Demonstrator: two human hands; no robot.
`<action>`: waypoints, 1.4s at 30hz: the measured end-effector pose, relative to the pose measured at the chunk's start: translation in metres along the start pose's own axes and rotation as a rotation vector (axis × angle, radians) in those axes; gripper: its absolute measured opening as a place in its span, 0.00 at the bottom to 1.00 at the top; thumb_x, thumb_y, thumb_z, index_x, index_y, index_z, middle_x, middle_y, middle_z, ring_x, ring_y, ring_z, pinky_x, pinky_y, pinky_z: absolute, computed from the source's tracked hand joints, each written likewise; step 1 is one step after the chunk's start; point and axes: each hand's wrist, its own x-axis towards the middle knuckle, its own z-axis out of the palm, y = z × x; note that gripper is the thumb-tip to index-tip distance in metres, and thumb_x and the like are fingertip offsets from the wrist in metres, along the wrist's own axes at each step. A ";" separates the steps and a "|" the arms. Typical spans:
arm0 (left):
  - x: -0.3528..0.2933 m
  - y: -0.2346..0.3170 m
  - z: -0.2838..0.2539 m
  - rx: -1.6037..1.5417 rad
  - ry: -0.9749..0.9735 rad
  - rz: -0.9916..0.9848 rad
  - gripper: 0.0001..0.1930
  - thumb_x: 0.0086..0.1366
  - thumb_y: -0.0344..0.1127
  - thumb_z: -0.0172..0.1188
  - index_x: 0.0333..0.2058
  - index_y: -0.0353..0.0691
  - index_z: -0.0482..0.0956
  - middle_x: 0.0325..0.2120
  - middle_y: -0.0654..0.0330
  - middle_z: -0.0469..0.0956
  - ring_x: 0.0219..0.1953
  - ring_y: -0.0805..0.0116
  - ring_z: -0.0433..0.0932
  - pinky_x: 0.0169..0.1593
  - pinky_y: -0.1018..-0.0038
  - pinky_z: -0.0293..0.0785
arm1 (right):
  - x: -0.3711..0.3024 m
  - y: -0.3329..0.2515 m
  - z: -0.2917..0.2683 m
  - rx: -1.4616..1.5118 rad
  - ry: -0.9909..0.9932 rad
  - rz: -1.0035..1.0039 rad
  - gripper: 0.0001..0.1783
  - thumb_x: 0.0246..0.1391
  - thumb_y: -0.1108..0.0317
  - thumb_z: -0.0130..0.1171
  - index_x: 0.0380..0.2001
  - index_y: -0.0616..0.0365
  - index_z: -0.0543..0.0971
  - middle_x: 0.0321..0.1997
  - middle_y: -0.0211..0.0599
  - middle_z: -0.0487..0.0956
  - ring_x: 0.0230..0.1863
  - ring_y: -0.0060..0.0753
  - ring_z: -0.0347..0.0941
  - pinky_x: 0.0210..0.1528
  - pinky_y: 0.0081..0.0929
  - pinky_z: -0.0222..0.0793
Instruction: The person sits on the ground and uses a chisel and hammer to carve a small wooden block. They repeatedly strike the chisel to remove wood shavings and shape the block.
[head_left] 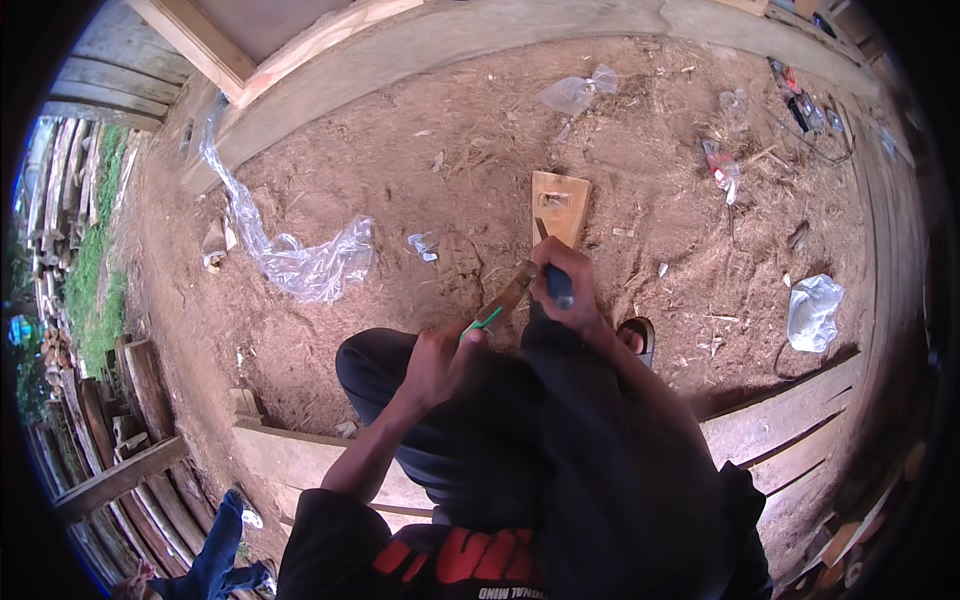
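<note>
My right hand [568,275] is closed round a chisel with a dark blue handle [559,287]. The narrow blade points away from me, over the near end of a pale, tapered wooden board [572,217]. That board lies across the ground in front of me and has a rectangular recess cut in it. My left hand [436,365], lower and to the left, grips a narrow brown wooden strip [506,298] whose far end reaches my right hand. A thin green stick [487,319] sticks out by the left thumb; its kind is unclear.
Dirt and shavings cover the ground. Clear plastic sheeting [300,262] lies left, a plastic bag [815,312] right. Cabled tools [800,105] sit far right. A long plank [450,52] bounds the far side. Another person's blue-trousered leg [215,545] shows lower left.
</note>
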 end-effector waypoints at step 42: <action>-0.008 -0.003 -0.016 0.273 -0.109 0.617 0.21 0.64 0.54 0.62 0.30 0.41 0.71 0.24 0.56 0.74 0.25 0.53 0.78 0.26 0.59 0.73 | 0.012 0.019 0.007 -0.206 -0.013 -0.141 0.11 0.41 0.79 0.61 0.24 0.61 0.67 0.25 0.42 0.69 0.28 0.47 0.69 0.32 0.37 0.66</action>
